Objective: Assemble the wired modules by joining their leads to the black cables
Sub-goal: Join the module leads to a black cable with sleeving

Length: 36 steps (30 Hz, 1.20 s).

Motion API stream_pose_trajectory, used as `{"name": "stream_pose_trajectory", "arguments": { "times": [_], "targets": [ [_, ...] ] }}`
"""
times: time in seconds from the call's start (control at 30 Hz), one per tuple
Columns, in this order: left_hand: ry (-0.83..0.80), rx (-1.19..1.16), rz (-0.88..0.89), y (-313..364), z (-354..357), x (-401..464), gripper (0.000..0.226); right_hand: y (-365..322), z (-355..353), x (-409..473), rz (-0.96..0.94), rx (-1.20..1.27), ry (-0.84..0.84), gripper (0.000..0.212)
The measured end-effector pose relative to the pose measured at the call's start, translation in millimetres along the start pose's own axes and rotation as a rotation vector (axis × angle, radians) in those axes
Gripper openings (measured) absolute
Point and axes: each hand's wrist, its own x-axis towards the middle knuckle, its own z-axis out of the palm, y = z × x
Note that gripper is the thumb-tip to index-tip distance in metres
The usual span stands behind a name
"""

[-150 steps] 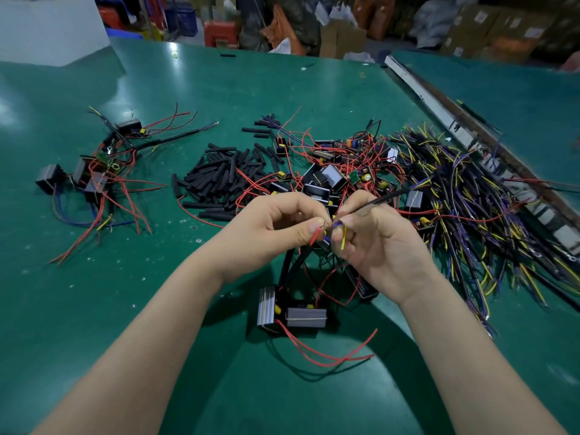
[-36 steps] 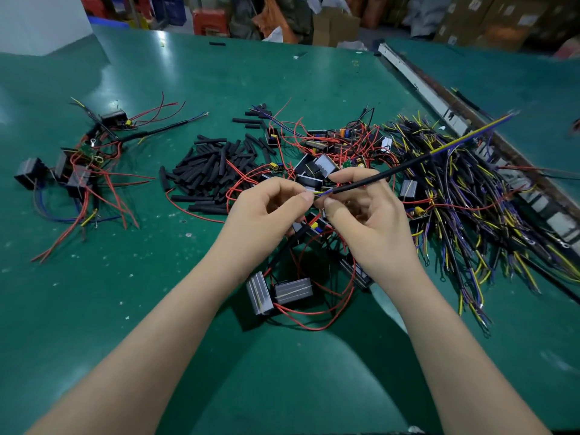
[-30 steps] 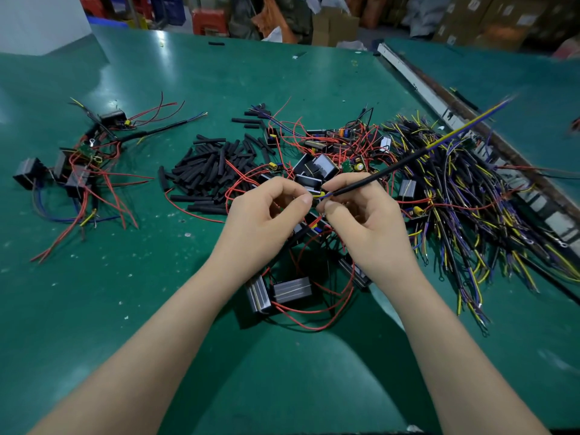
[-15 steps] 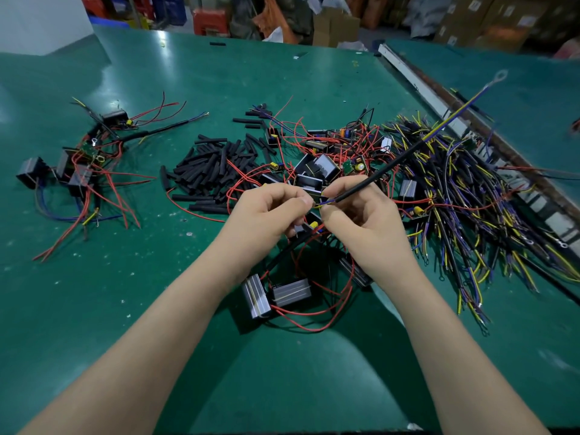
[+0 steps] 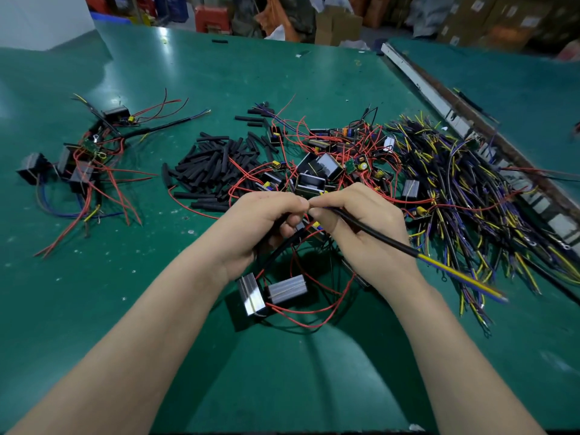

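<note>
Lying nearest on the green bench [image 5: 94, 309], two silver modules [image 5: 271, 293] sit side by side, touching, ringed by loops of red wire [image 5: 314, 321]. Just above them both hands meet, fingertips together. Left hand [image 5: 260, 224]: fingers curled, thumb and forefinger pinching the wire ends at the meeting point; a black lead drops from under its palm toward the modules. Right hand [image 5: 361, 227]: grip closed on a black cable [image 5: 376, 237], pinched at its near tip against the left fingertips. Cable runs down and right across the back of the right hand, ending free in yellow and blue strands, blurred at the tip. The joint itself is hidden between the fingers. Beyond the hands, a tangle of loose modules [image 5: 320, 171] and red wire. Left of that, a heap of short black tubes [image 5: 213, 164]. Right side, a large sprawl of black cables with yellow and purple ends [image 5: 470, 196]. Far left, well apart, a small cluster of wired modules [image 5: 78, 161] with red and blue leads. Far edge: boxes [image 5: 339, 26] and crates beyond the bench.
</note>
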Motion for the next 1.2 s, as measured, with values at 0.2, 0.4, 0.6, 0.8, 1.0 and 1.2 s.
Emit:
{"name": "stream_pose_trajectory", "arguments": {
  "times": [0.2, 0.4, 0.6, 0.8, 1.0, 1.2],
  "targets": [
    [0.017, 0.258, 0.2, -4, -6, 2, 0.018, 3, 4, -2, -0.014, -0.119, 0.043, 0.016],
    [0.141, 0.826, 0.737, -3, -7, -4, 0.006, 1, 3, 0, 0.056, -0.039, 0.021, 0.019],
    [0.174, 1.096, 0.999, -3, -10, -5, 0.012, -8, 0, 2, 0.431, 0.264, -0.094, 0.02],
    [0.235, 1.168, 1.119, -8, -5, -1, 0.011, -10, -3, 6, 0.67, 0.631, -0.086, 0.026],
    [0.163, 0.391, 0.546, -2, -5, -1, 0.022, -6, -9, 4, 0.502, 0.335, -0.084, 0.01],
    [0.004, 0.32, 0.307, 2, -9, -2, 0.026, -6, -11, 4, 0.36, 0.299, -0.081, 0.013]
  ]
}}
